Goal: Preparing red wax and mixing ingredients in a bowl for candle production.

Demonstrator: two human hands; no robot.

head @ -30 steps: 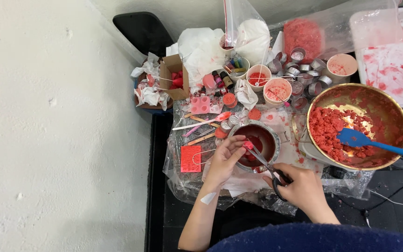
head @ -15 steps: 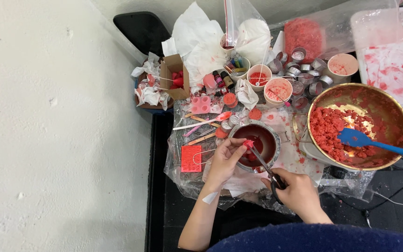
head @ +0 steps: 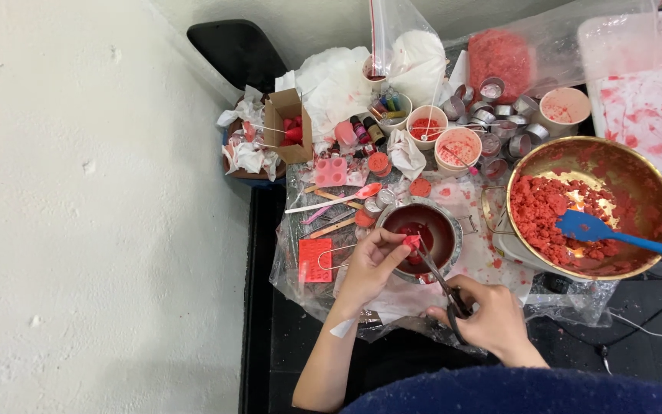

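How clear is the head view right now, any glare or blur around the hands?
Head view: even, soft light and sharp focus on the left hand, right hand and scissors; bright glare inside the brass bowl near the blue spatula; the white wall is nearly washed out; dark blue cloth fills the bottom edge.

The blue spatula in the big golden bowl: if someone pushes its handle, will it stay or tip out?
The blue spatula would probably pivot, not stay: its blade rests on crumbly red material in the golden bowl, while the long handle hangs over the rim. It looks light, so a small push may lift the blade. The blade is likely soft and would bend a little.
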